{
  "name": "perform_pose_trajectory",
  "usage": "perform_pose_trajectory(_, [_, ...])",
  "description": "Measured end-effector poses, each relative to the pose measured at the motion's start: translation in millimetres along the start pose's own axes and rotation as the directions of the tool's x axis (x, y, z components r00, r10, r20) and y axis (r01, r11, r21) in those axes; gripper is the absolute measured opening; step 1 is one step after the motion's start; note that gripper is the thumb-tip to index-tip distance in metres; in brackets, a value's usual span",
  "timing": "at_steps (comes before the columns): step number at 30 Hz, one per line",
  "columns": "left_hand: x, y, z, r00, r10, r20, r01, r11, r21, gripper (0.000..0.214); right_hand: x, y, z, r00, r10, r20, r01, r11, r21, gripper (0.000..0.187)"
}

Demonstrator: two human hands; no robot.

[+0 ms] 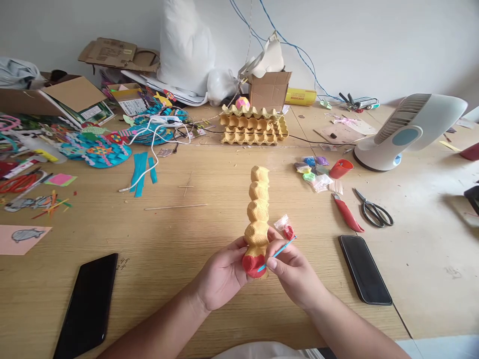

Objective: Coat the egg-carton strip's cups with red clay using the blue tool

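A yellow strip of egg-carton cups (257, 207) lies lengthwise on the wooden table (179, 234), its near end covered with red clay (253, 265). My left hand (221, 275) is closed around that near end from the left. My right hand (291, 269) pinches a thin blue stick tool (279, 253), whose tip touches the red clay. A small plastic bag of red clay (285, 227) lies just right of the strip.
Black phones lie at the near left (88, 305) and near right (364, 269). A red utility knife (347, 212), scissors (372, 210), clay bags (313, 172), a red cup (341, 168) and a white fan (409, 128) are to the right. Stacked egg cartons (253, 128) and paper craft clutter (97, 144) are behind.
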State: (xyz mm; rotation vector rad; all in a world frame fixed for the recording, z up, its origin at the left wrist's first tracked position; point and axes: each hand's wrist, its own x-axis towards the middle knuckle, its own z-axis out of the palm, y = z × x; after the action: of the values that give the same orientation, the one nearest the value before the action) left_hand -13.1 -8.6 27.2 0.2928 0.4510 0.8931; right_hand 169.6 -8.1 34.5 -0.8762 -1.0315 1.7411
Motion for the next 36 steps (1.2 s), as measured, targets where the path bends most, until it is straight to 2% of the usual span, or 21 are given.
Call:
perform_pose_trajectory(6, [0.3,-0.9,-0.1,1.0,-0.011,-0.019,0.012,0.999,0.031,0.034,-0.5,-2.6,5.7,0.997,-0.05,0.056,0.05,0.999,0.008,0.022])
perform_pose_trajectory(14, [-1.6,-0.1,1.4,1.0,-0.014,-0.016,0.014,1.0,0.018,0.031,1.4,-3.1,4.0,0.989,-0.134,0.065,0.139,0.987,-0.086,0.016])
perform_pose_trajectory(19, [-2.6,-1.0,2.8,1.0,-0.019,0.01,0.019,1.0,0.012,0.031,0.4,-2.3,3.7,0.991,-0.11,0.075,0.115,0.992,-0.059,0.019])
perform_pose_trajectory(29, [-3.7,-2.4,3.0,0.998,-0.051,-0.04,0.054,0.995,0.082,0.032,0.1,-2.1,2.9,0.986,-0.128,0.105,0.131,0.991,-0.025,0.014])
perform_pose_trajectory(36, [-3.3,-3.6,0.7,0.998,-0.053,-0.032,0.054,0.998,0.041,0.032,0.1,1.5,2.6,0.989,-0.11,0.095,0.108,0.994,0.032,0.016])
